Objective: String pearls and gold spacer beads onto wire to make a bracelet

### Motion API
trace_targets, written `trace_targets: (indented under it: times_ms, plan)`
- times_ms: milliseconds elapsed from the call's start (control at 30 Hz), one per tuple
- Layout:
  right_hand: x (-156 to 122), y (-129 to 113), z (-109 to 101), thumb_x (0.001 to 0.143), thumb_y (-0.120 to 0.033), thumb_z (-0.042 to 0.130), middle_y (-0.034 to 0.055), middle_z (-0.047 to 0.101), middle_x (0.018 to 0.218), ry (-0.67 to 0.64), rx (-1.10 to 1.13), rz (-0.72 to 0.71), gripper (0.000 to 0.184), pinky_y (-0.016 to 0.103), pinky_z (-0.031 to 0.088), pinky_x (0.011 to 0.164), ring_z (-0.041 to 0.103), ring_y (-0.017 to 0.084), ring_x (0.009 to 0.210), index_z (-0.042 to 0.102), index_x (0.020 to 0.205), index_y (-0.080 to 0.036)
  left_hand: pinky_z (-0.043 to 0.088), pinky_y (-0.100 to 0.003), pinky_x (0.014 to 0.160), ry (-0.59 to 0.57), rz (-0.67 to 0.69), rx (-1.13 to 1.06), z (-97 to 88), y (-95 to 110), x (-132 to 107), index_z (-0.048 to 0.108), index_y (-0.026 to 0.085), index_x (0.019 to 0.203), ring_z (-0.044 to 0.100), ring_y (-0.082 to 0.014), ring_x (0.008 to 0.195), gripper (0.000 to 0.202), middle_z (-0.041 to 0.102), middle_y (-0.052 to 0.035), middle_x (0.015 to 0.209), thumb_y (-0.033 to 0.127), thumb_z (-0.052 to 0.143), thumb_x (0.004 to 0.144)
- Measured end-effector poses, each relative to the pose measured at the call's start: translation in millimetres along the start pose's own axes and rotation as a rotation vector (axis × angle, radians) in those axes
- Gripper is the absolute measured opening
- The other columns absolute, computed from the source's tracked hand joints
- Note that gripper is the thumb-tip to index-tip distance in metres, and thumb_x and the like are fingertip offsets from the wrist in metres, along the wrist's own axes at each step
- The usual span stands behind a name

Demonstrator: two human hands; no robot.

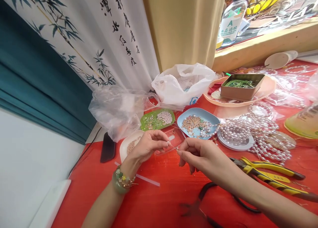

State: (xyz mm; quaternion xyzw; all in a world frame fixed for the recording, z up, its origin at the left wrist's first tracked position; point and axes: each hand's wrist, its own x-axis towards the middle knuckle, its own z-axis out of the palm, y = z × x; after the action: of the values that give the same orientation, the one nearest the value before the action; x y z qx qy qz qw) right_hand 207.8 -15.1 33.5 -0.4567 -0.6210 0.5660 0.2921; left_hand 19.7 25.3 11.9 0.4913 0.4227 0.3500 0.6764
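My left hand [151, 144], with a green bangle and a beaded bracelet on its wrist, is pinched on one end of a thin beaded strand [173, 146]. My right hand [198, 152] pinches the strand's other end between thumb and forefinger, its remaining fingers curled. Whether the strand is thread or wire I cannot tell; a few tiny pale beads show at the fingertips. Just beyond the hands lie a blue tray [182, 117] of gold and pearly beads, a green tray [145, 117] of pearl beads, and a white dish [124, 148] of small gold beads, partly behind my left hand.
Yellow-and-black pliers [270, 176] lie at the right, near my forearm. Heaped pearl strings [265, 138] cover the right side. A tin of green cord [242, 92] sits on a pink plate [269, 85]. Plastic bags [182, 82] stand behind; a phone [108, 147] lies left.
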Motion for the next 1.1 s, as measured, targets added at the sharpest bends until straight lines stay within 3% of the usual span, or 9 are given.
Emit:
trace_targets:
  times_ms: [267, 767, 1100]
  plan:
    - [0.8, 1.7, 0.7, 0.077, -0.019, 0.044, 0.0002, 0.062, 0.06, -0.003, -0.024, -0.006, 0.013, 0.02, 0.046, 0.046, 0.053, 0.009, 0.048, 0.053, 0.068, -0.018, 0.04, -0.017, 0.047, -0.035, 0.014, -0.006, 3.4, 2.5, -2.5, 0.064, 0.013, 0.063, 0.052, -0.0064, 0.051, 0.016, 0.062, 0.0, 0.06, 0.02, 0.077, 0.056]
    - [1.9, -0.2, -0.2, 0.075, -0.018, 0.045, 0.0001, 0.062, 0.059, -0.009, -0.042, 0.001, 0.012, 0.019, 0.041, 0.043, 0.054, 0.009, 0.045, 0.052, 0.065, -0.018, 0.035, -0.016, 0.041, 0.005, -0.002, 0.055, 1.3, 3.5, -0.5, 0.063, 0.012, 0.066, 0.052, -0.0069, 0.046, 0.019, 0.062, -0.0007, 0.059, 0.021, 0.077, 0.056]
    - [2.3, 3.2, 0.0, 0.076, -0.017, 0.044, -0.0003, 0.063, 0.059, -0.017, -0.057, -0.004, 0.012, 0.019, 0.042, 0.044, 0.054, 0.009, 0.046, 0.051, 0.066, -0.019, 0.039, -0.018, 0.046, -0.026, 0.029, 0.086, 0.9, 0.7, -1.0, 0.064, 0.013, 0.065, 0.051, -0.007, 0.05, 0.014, 0.06, 0.0005, 0.058, 0.019, 0.075, 0.058]
